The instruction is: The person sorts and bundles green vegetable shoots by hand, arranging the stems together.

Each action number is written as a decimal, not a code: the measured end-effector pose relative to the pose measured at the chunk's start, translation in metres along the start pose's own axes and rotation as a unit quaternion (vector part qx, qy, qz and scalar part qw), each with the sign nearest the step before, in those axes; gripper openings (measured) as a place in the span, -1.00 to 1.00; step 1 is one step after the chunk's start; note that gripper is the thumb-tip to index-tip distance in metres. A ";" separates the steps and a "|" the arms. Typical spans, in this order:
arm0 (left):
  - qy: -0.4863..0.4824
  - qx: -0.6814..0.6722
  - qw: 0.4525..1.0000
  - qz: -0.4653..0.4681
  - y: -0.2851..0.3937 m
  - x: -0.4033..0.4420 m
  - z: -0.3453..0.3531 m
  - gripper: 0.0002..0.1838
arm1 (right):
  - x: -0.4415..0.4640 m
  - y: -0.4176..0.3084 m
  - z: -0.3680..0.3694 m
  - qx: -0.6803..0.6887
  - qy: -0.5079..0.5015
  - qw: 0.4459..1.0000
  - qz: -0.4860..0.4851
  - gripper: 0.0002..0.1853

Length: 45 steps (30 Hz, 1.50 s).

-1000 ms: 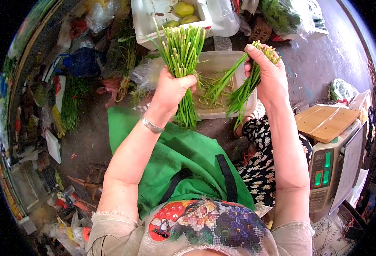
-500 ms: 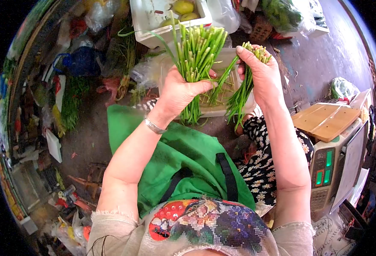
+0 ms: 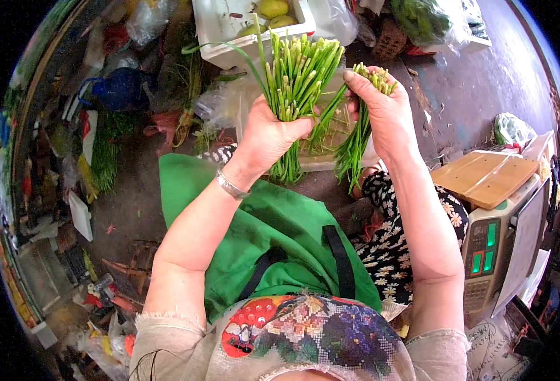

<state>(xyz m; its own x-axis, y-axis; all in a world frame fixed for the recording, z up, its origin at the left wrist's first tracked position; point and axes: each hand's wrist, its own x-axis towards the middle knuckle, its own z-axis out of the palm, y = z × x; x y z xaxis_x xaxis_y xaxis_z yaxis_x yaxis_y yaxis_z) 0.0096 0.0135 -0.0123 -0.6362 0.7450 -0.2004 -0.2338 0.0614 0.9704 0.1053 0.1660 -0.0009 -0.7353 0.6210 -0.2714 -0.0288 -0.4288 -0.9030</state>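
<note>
One thick bunch [image 3: 300, 73], gripped in my left hand [image 3: 268, 134], now sits nearer the thin bunch [image 3: 355, 136] my right hand [image 3: 388, 117] clasps, both side by side over the tub's near edge [image 3: 324, 166].

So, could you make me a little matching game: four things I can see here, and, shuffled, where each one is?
Things:
1. thicker bunch of green stems
2. thinner bunch of green stems
3. bracelet
4. yellow-green fruits

Places:
A. around the left wrist
B. in the white box
C. in the right hand
D. in the left hand

Pairs: 1-D, 2-C, 3-A, 4-B
</note>
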 end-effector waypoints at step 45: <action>-0.184 -0.139 0.964 -0.131 0.012 -0.004 -0.008 -0.44 | 0.004 -0.007 -0.006 0.053 -0.063 0.996 0.044 -0.93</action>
<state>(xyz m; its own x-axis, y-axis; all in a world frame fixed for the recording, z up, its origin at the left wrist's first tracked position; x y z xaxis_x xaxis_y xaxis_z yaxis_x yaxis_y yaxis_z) 0.0038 0.0058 -0.0006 -0.2359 0.9164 -0.3233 -0.5712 0.1383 0.8090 0.1066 0.1754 0.0024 -0.8172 0.4935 -0.2978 -0.0270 -0.5489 -0.8354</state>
